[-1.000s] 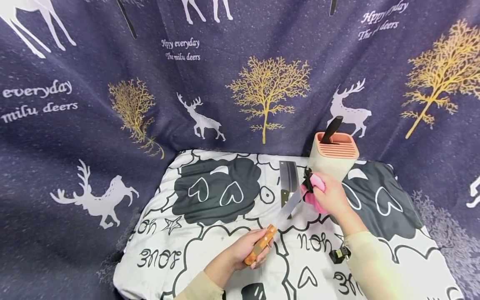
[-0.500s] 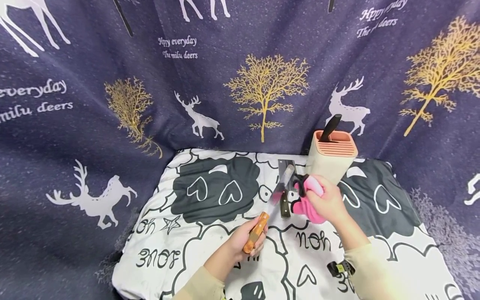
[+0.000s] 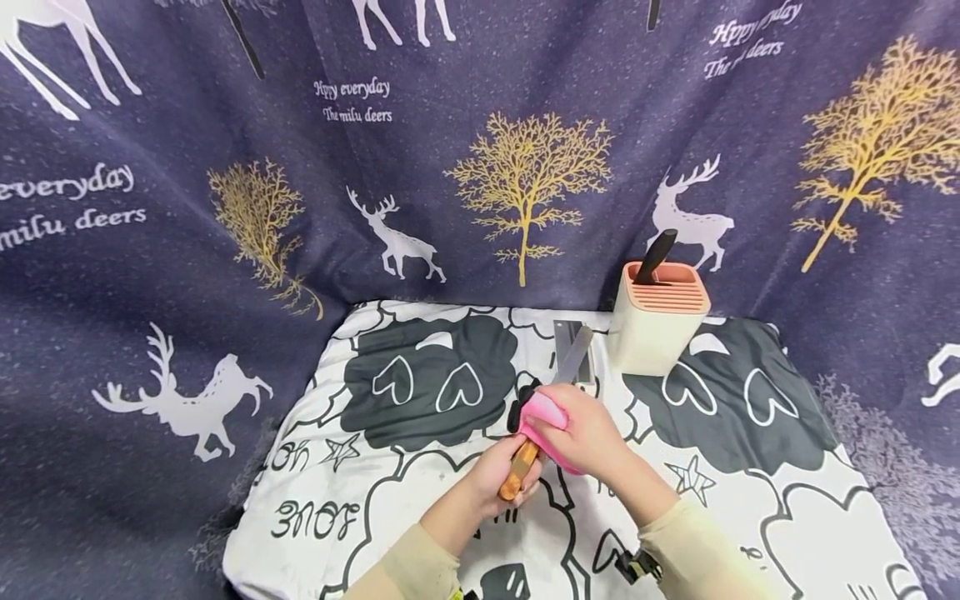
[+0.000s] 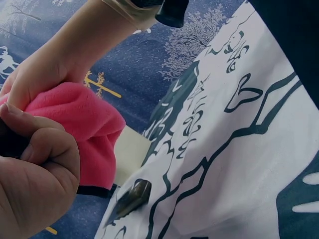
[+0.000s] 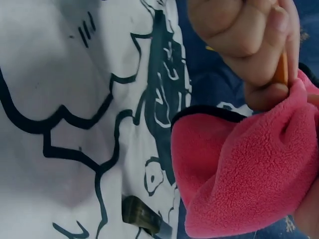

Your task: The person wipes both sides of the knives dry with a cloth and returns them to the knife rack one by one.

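My left hand (image 3: 501,477) grips the orange wooden handle (image 3: 519,472) of a knife, whose blade (image 3: 573,357) points up and away from me. In my right hand (image 3: 581,429) is a pink cloth (image 3: 545,414) with black edging, folded about the knife where blade meets handle; that part is hidden under it. In the right wrist view the fleecy cloth (image 5: 249,174) hangs below the left-hand fingers (image 5: 244,35). A cleaver (image 3: 567,337) lies on the patterned cover beyond the hands, partly hidden by the blade. Its dark handle (image 4: 130,201) shows in the left wrist view.
A white knife block (image 3: 651,333) with an orange slotted top stands at the back right, one black-handled knife (image 3: 657,254) in it. The black-and-white cover (image 3: 420,508) spreads under everything. Behind hangs a dark blue curtain (image 3: 420,167) with deer and trees.
My right hand has brought the pink cloth from near the blade's tip down to the handle end, towards my left hand. The left hand keeps its grip on the knife.
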The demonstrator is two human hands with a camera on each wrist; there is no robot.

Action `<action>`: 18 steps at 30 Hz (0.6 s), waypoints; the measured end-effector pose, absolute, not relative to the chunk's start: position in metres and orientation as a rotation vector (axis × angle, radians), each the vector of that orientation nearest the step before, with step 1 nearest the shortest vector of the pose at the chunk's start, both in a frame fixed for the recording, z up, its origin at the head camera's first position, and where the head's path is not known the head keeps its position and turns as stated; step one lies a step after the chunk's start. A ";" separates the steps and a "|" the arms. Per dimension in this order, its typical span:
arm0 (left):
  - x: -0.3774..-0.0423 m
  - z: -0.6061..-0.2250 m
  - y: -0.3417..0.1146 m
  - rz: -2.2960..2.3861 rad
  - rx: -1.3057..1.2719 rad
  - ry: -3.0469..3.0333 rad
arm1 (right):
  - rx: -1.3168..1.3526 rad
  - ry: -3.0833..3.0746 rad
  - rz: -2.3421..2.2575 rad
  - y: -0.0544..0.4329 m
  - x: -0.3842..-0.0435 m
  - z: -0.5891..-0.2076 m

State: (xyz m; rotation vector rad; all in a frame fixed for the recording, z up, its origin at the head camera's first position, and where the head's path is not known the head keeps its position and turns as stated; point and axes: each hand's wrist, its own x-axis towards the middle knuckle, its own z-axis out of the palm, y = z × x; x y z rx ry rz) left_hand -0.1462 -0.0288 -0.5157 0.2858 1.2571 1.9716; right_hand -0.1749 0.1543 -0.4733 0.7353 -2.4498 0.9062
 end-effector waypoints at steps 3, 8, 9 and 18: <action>-0.145 -0.516 -0.031 1.951 0.298 1.263 | 0.696 -2.432 0.874 0.148 -0.175 -0.478; -0.144 -0.515 -0.034 1.967 0.341 1.255 | 0.615 -2.419 0.859 0.145 -0.177 -0.483; -0.144 -0.515 -0.034 1.976 0.347 1.249 | 0.605 -2.401 0.851 0.145 -0.179 -0.484; -0.143 -0.510 -0.035 1.974 0.360 1.239 | 0.585 -2.165 0.792 0.154 -0.193 -0.500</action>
